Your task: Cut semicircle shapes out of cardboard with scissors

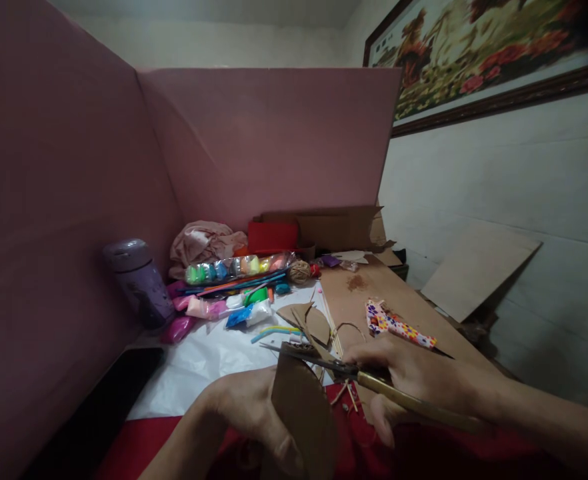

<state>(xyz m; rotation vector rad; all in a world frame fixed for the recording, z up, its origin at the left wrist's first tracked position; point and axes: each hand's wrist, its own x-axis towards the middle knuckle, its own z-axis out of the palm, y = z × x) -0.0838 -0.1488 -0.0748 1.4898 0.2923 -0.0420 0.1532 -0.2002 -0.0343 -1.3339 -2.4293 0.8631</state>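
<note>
My left hand (257, 407) is closed on a piece of brown cardboard (307, 417) with a curved edge, held upright at the front, thumb on its near face. My right hand (409, 373) grips a pair of scissors (394, 393) with brass-coloured handles. The scissor blades point left and lie across the top of the cardboard; whether they are biting into it I cannot tell. Just beyond the blades are cut cardboard scraps (319, 325) and several thin wooden sticks (335, 333). More small bits rest on the red cloth (351, 410) below the scissors.
A purple tumbler (139, 283) stands at the left. Packs of coloured clay (241, 267), a twine ball (300, 271) and clay bags (249, 313) lie on white sheeting (189, 373). A large cardboard sheet (359, 287) with flowered fabric (394, 327) is at the right. Pink panels (274, 140) stand behind.
</note>
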